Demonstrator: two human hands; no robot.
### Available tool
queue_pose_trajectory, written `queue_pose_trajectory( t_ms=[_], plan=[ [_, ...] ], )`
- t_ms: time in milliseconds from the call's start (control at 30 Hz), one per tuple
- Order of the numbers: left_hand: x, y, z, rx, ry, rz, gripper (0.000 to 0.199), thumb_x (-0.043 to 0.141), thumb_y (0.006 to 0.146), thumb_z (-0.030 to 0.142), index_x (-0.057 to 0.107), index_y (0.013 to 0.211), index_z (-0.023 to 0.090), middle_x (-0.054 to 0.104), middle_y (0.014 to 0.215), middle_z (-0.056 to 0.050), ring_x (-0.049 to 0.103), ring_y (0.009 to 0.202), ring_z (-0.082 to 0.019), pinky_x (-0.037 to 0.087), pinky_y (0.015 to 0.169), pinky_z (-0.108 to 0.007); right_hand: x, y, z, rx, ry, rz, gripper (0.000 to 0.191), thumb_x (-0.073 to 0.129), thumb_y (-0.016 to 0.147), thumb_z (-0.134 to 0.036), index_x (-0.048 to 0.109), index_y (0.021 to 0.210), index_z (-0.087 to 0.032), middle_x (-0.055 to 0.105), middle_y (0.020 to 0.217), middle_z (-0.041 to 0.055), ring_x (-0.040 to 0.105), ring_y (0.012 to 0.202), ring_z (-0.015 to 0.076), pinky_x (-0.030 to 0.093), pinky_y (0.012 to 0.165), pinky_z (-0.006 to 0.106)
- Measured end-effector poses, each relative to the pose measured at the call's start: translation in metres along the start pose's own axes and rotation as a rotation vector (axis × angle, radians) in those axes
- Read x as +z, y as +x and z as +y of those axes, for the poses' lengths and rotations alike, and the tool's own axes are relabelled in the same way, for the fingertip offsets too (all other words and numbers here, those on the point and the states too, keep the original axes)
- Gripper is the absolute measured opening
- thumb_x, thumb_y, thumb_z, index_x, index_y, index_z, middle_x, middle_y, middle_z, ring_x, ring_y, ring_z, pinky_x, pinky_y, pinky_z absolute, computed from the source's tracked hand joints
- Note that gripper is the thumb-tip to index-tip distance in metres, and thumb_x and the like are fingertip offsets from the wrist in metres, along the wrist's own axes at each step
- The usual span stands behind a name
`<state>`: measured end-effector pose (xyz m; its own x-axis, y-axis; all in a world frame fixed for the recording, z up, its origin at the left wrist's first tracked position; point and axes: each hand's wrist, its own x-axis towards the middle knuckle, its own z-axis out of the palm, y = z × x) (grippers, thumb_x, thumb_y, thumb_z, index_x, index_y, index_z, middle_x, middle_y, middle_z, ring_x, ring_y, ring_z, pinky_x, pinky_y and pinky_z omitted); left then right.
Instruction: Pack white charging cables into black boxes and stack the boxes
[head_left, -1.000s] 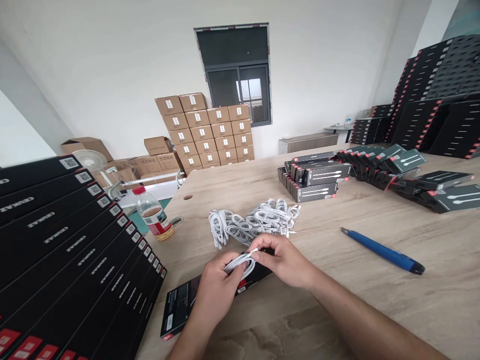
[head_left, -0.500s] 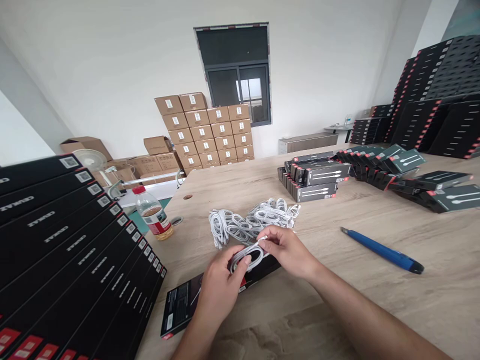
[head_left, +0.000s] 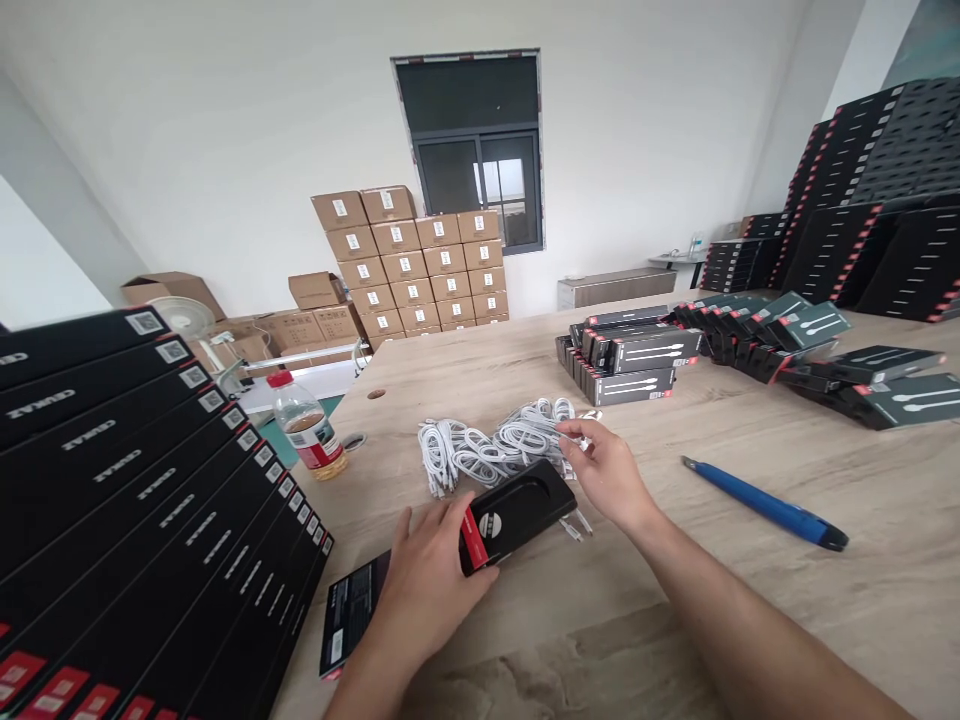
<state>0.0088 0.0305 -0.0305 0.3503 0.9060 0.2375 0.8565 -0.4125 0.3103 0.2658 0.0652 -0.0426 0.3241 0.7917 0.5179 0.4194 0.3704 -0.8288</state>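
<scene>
My left hand is closed around the black tray, which slants across the open box lying flat on the table. The tray has a rounded recess and a red band with a round pale sticker. Two white cable ends poke out from under its right end; the rest of that cable is hidden. Just beyond the tray, my right hand pinches a white cable at the right edge of a pile of coiled white cables.
A blue utility knife lies on the right. Small cable boxes are stacked behind it, with more toppled boxes beyond. Tall black boxes line the left, beside a red-capped bottle. Cartons stand against the wall.
The coiled cable is no longer held between both hands. My left hand now holds the tray, tipped up into view. My right hand has moved right and away to the cable pile.
</scene>
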Motion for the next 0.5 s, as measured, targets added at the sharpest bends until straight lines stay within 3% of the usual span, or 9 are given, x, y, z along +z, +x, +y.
queue_pose_trajectory(
  t_ms=[100,200,333,500],
  plan=[
    [-0.004,0.004,-0.002,0.023,0.009,0.206,0.066,0.074,0.077,0.031,0.051,0.138,0.025,0.064,0.133,-0.009,0.058,0.125,-0.031,0.036,0.114,-0.055,0.005,-0.005,-0.007,0.047,0.142,-0.058,0.026,0.060,0.086,-0.038,0.076,0.094,-0.019,0.077,0.095,0.0089,0.071,0.090,0.0261,0.055,0.085,0.042],
    [-0.006,0.005,-0.002,0.099,-0.017,0.330,0.070,0.076,0.077,0.034,0.048,0.141,0.027,0.063,0.132,-0.009,0.059,0.122,-0.031,0.047,0.103,-0.048,0.017,-0.019,-0.020,-0.017,0.306,-0.167,0.023,0.063,0.088,-0.038,0.077,0.098,-0.022,0.076,0.102,0.0077,0.070,0.096,0.0242,0.055,0.086,0.038],
    [-0.008,0.001,0.004,0.193,-0.056,0.334,0.079,0.077,0.076,0.029,0.040,0.146,0.031,0.060,0.134,-0.007,0.058,0.122,-0.029,0.048,0.101,-0.045,0.033,-0.046,-0.040,-0.138,0.377,-0.303,0.026,0.060,0.093,-0.031,0.070,0.116,-0.026,0.069,0.118,0.0074,0.066,0.106,0.0210,0.055,0.086,0.034],
    [-0.010,-0.002,0.008,0.272,-0.067,0.332,0.087,0.074,0.082,0.033,0.026,0.155,0.033,0.057,0.137,-0.009,0.056,0.124,-0.029,0.049,0.101,-0.043,0.034,-0.050,-0.047,0.031,0.529,-0.366,0.033,0.061,0.094,-0.041,0.063,0.122,-0.025,0.068,0.110,0.0053,0.063,0.094,0.0168,0.053,0.077,0.029]
  ],
)
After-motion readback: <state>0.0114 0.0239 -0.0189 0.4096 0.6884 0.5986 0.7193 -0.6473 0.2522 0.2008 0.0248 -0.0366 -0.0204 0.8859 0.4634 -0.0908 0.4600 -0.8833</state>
